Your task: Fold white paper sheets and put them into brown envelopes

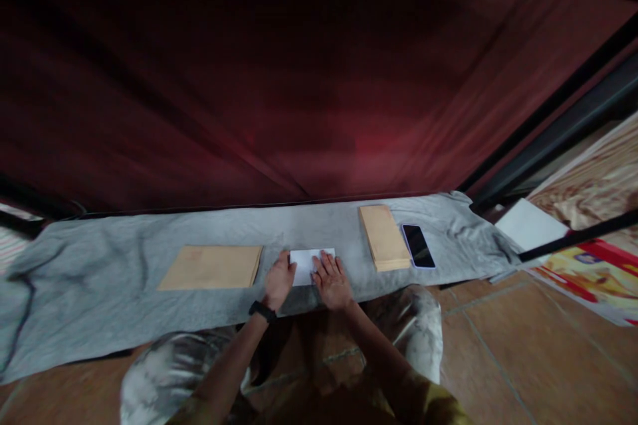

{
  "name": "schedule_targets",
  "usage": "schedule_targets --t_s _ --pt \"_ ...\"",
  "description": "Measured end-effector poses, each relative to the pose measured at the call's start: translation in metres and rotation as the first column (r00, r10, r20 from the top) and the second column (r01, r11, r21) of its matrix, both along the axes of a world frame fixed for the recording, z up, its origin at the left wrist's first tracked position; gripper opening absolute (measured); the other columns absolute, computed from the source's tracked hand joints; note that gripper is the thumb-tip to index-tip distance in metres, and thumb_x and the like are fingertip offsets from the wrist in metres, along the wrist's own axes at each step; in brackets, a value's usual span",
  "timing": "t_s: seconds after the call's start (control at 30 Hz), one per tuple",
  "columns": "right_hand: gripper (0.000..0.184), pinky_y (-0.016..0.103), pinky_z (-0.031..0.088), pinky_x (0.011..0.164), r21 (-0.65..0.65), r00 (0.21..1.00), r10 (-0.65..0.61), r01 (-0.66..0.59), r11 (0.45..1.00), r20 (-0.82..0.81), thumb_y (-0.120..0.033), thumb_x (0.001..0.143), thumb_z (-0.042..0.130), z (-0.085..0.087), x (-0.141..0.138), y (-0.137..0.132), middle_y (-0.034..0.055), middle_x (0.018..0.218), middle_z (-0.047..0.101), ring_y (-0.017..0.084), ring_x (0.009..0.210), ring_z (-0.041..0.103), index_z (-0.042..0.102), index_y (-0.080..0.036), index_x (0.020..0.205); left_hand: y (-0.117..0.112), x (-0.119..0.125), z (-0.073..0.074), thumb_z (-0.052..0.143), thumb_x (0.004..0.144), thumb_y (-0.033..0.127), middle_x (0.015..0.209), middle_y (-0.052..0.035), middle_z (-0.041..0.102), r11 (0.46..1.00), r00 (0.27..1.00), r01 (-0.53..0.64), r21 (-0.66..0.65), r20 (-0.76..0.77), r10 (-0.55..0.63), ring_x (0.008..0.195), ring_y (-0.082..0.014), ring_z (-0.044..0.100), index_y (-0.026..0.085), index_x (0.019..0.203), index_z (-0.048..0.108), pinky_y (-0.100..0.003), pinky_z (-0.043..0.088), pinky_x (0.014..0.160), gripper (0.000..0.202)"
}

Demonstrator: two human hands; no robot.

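A small white rectangle of paper lies flat on the grey cloth between my hands; whether it is folded is too blurred to tell. My left hand grips its left edge, the fingers curled and the thumb at the paper. Spread out flat, my right hand presses on the paper's right part and hides some of it. To the left lies a stack of brown envelopes. A second, narrower stack of brown envelopes sits to the right, upright to my view.
Beside the right stack is a phone with a dark screen. Grey cloth covers the long low surface. A dark red fabric wall rises behind it. Right of it are a black frame bar and a red-and-yellow printed sheet.
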State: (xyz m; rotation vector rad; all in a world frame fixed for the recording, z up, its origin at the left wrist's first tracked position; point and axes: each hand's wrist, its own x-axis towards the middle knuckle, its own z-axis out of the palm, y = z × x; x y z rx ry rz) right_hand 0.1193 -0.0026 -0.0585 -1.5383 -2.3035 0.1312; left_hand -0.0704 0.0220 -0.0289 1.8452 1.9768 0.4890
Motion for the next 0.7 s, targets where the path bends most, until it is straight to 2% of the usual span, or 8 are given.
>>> schedule_targets --t_s 0.07,0.17,0.3,0.37,0.5,0.7 --pt "0.05 0.048 0.025 0.12 -0.018 1.0 -0.002 0.002 1.0 0.018 -0.037 0.104 0.04 -0.001 0.0 -0.001 0.0096 0.16 0.036 0.026 0.148 0.033 0.042 -0.022 0.152 -0.008 0.01 0.0 0.036 0.095 0.023 0.126 -0.0179 0.066 0.997 0.999 0.012 0.077 -0.037 -0.009 0.119 -0.0298 0.061 0.012 0.136 0.049 -0.046 0.046 0.101 0.044" --pt "0.051 0.047 0.022 0.121 -0.06 0.999 0.008 -0.004 0.998 0.053 -0.038 0.105 0.038 0.001 0.002 -0.001 0.0088 0.162 0.032 0.026 0.149 0.03 0.038 -0.022 0.153 -0.021 0.033 -0.002 0.036 0.098 0.031 0.146 -0.015 0.054 0.977 0.99 0.13 0.17 -0.075 -0.119 0.139 -0.0276 0.045 0.013 0.139 0.051 -0.047 0.035 0.116 0.046" --pt "0.054 0.047 0.02 0.121 -0.097 0.993 0.04 -0.03 0.995 0.107 -0.034 0.104 0.038 0.003 0.004 -0.001 0.0088 0.163 0.028 0.026 0.15 0.028 0.032 -0.022 0.156 -0.033 0.052 -0.012 0.038 0.099 0.044 0.153 -0.0164 0.047 0.936 0.954 0.255 0.244 -0.223 -0.202 0.149 -0.0304 0.031 0.013 0.145 0.047 -0.057 0.018 0.123 0.056" --pt "0.054 0.048 0.021 0.12 -0.087 0.994 0.037 -0.028 0.996 0.105 -0.037 0.104 0.038 0.004 0.004 -0.001 0.009 0.163 0.029 0.027 0.149 0.029 0.031 -0.024 0.156 -0.037 0.049 -0.018 0.035 0.1 0.046 0.153 -0.017 0.047 0.921 0.929 0.298 0.251 -0.297 -0.22 0.149 -0.0296 0.032 0.012 0.148 0.042 -0.057 0.019 0.122 0.06" --pt "0.053 0.05 0.023 0.118 -0.044 0.996 0.013 -0.009 0.999 0.083 -0.041 0.104 0.038 0.003 0.002 -0.002 0.0095 0.161 0.034 0.028 0.147 0.032 0.036 -0.026 0.155 -0.043 0.03 -0.028 0.034 0.101 0.048 0.155 -0.0153 0.044 0.9 0.907 0.356 0.25 -0.325 -0.269 0.149 -0.0259 0.032 0.012 0.152 0.036 -0.049 0.027 0.121 0.063" --pt "0.051 0.051 0.025 0.117 0.025 0.996 -0.064 0.062 0.998 0.058 -0.04 0.104 0.04 -0.002 0.005 -0.003 0.0138 0.158 0.039 0.029 0.145 0.036 0.042 -0.022 0.152 -0.054 0.01 -0.032 0.036 0.099 0.055 0.157 -0.018 0.039 0.878 0.896 0.386 0.283 -0.342 -0.284 0.149 -0.028 0.032 0.009 0.153 0.034 -0.049 0.027 0.121 0.071"
